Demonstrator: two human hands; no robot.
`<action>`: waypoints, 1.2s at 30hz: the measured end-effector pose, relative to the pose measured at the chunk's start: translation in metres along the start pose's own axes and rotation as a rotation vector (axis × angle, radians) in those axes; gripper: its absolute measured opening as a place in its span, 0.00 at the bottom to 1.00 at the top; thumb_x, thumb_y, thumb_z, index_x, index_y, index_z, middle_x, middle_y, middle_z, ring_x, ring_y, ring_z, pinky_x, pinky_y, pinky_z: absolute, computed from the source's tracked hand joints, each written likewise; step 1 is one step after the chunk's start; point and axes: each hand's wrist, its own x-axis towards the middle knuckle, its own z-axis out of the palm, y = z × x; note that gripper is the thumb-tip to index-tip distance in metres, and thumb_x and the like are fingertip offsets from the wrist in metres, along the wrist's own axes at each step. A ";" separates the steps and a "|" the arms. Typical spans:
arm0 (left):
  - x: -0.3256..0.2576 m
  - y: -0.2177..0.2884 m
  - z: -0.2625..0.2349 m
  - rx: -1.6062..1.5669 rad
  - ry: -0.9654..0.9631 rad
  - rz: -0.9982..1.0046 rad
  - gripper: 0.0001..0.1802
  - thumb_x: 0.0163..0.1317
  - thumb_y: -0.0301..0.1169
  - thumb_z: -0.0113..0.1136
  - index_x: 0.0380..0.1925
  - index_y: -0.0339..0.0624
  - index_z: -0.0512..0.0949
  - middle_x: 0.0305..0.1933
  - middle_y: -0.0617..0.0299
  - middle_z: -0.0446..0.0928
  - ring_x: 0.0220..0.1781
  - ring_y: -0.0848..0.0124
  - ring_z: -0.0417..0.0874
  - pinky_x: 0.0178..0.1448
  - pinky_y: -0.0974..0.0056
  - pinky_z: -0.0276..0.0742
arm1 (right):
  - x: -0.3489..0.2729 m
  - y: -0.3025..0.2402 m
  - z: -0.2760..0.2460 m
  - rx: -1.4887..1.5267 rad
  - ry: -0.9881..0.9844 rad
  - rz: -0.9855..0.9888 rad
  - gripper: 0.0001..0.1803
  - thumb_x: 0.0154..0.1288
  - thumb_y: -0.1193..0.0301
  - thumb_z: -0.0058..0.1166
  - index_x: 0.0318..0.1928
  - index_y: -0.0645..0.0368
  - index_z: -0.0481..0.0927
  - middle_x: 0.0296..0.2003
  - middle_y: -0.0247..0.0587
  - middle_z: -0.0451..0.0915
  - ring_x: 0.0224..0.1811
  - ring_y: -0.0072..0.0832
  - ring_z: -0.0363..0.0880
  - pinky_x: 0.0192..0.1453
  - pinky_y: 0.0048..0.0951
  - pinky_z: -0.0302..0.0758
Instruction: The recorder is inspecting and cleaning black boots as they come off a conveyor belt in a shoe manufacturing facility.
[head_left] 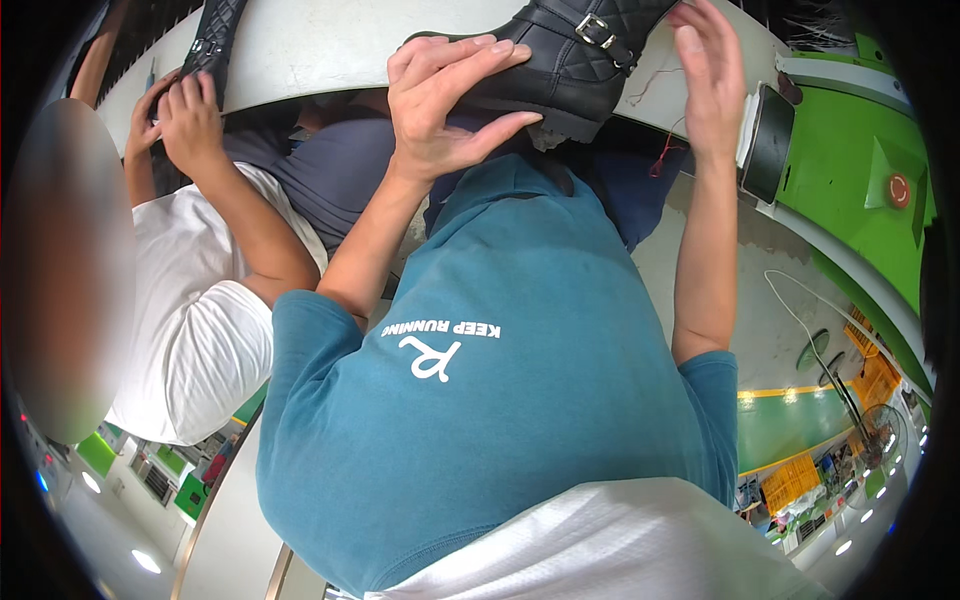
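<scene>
The white counter (310, 50) curves across the top, its right end beside a green machine (840, 150) with a red button (899, 191); a black panel (768, 140) stands between them; a red thread (667, 158) hangs over the near edge; a co-worker in a white shirt (200, 330) handles another boot (222, 45) near the left end; below lie a grey floor (690, 270) with a green strip (790, 425), yellow crates (790, 485) and a fan (882, 430).

The black boot (580, 75) is at the counter's near edge, between the hands; its toe points left, its sole faces the near edge, its long axis runs left to right, and its shaft slants away toward the far right; the hands are apart, the left hand (440, 110) spread with fingers over the boot's side and thumb beside the heel; the right hand (712, 90) is loosely parted beside the shaft; I cannot tell whether it touches.
</scene>
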 end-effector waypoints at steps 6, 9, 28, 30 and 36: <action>-0.004 0.018 -0.010 -0.060 -0.148 -0.014 0.45 0.51 0.31 0.84 0.68 0.37 0.72 0.57 0.56 0.90 0.65 0.62 0.85 0.74 0.54 0.65 | -0.027 0.013 0.033 0.517 -0.157 0.302 0.31 0.78 0.68 0.63 0.73 0.64 0.66 0.65 0.42 0.79 0.66 0.30 0.80 0.74 0.37 0.74; -0.002 0.020 -0.003 -0.038 -0.106 -0.040 0.44 0.51 0.32 0.84 0.68 0.37 0.72 0.57 0.56 0.90 0.66 0.60 0.84 0.76 0.53 0.64 | -0.030 0.006 0.049 0.592 -0.103 0.312 0.27 0.75 0.69 0.66 0.67 0.64 0.72 0.58 0.42 0.83 0.59 0.27 0.84 0.66 0.33 0.81; 0.011 0.005 0.032 -0.490 0.681 -0.810 0.17 0.67 0.31 0.77 0.48 0.31 0.83 0.46 0.59 0.85 0.46 0.70 0.84 0.57 0.63 0.80 | -0.011 -0.016 0.027 -0.430 0.000 -0.290 0.25 0.74 0.63 0.65 0.64 0.62 0.80 0.59 0.50 0.83 0.65 0.43 0.81 0.71 0.41 0.75; 0.014 0.005 0.033 -0.471 0.666 -0.811 0.18 0.66 0.31 0.77 0.48 0.30 0.83 0.46 0.59 0.86 0.45 0.70 0.84 0.57 0.64 0.80 | -0.005 0.005 0.000 -0.566 0.032 -0.310 0.24 0.71 0.64 0.67 0.63 0.60 0.81 0.61 0.50 0.81 0.67 0.48 0.78 0.73 0.46 0.73; 0.049 0.018 0.019 -0.442 0.601 -0.709 0.16 0.65 0.26 0.75 0.49 0.32 0.83 0.46 0.61 0.86 0.47 0.72 0.85 0.57 0.66 0.79 | -0.005 0.042 -0.065 -1.025 0.018 -0.429 0.22 0.70 0.65 0.66 0.61 0.61 0.83 0.68 0.49 0.74 0.74 0.52 0.68 0.78 0.51 0.64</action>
